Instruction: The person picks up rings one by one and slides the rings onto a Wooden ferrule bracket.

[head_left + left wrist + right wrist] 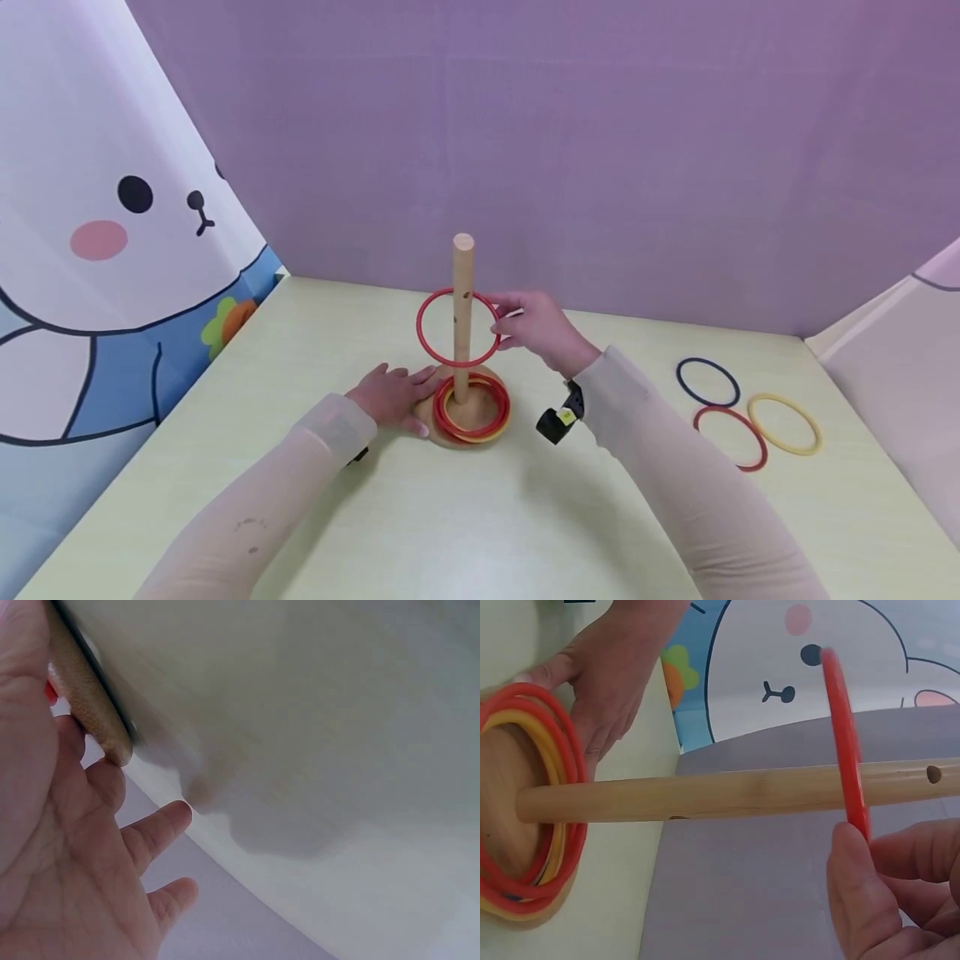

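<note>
A wooden post (462, 283) stands upright on a round wooden base (474, 408). Several red and yellow rings (504, 408) lie stacked around its foot. In the head view my left hand (390, 397) holds the base at its left edge, thumb on the near side; the left wrist view has its fingertips at the rim. My right hand (542, 329) pinches a red ring (422, 333) by its right side, between thumb and fingers. That ring encircles the post partway down, above the stack. The right wrist view has the held ring (844, 724) nearly edge-on across the post.
To the right on the pale table (480, 533) lie a blue ring (678, 377), a red ring (763, 454) and a yellow ring (815, 429). A purple cloth (525, 150) hangs behind the table. A printed cartoon cloth (90, 167) covers the left side.
</note>
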The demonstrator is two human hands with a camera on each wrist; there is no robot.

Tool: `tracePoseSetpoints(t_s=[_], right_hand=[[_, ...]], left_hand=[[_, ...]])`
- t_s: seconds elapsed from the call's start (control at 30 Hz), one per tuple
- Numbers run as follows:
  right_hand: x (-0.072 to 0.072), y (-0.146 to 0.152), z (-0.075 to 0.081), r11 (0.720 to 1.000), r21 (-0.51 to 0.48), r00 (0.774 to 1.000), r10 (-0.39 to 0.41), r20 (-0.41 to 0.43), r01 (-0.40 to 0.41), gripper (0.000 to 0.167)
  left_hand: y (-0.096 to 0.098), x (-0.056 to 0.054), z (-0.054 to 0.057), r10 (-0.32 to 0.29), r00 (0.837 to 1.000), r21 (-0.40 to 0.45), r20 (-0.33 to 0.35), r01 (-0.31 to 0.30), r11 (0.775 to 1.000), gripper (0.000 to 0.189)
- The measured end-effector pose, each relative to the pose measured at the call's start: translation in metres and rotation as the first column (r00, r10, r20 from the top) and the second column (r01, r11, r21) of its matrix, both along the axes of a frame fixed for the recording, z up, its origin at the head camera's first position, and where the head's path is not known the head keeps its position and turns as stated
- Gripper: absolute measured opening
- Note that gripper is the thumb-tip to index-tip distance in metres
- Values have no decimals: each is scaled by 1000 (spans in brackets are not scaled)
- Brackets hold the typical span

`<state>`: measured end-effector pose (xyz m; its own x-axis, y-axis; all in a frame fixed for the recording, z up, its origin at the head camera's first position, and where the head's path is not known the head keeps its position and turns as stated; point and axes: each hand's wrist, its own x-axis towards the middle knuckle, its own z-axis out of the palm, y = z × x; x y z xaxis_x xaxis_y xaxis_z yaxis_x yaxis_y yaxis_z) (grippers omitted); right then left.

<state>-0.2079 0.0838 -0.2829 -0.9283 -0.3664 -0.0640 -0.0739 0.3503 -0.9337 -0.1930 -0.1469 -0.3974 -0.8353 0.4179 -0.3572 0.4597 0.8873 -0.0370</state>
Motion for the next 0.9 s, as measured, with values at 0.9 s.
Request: tracePoseSetpoints(t_s=[0.9], right_hand=[[-1, -10, -52, 992, -61, 993, -107, 53, 110, 46]], left_hand=[[0, 2, 5, -2, 1000, -7, 3, 2, 1000, 86]])
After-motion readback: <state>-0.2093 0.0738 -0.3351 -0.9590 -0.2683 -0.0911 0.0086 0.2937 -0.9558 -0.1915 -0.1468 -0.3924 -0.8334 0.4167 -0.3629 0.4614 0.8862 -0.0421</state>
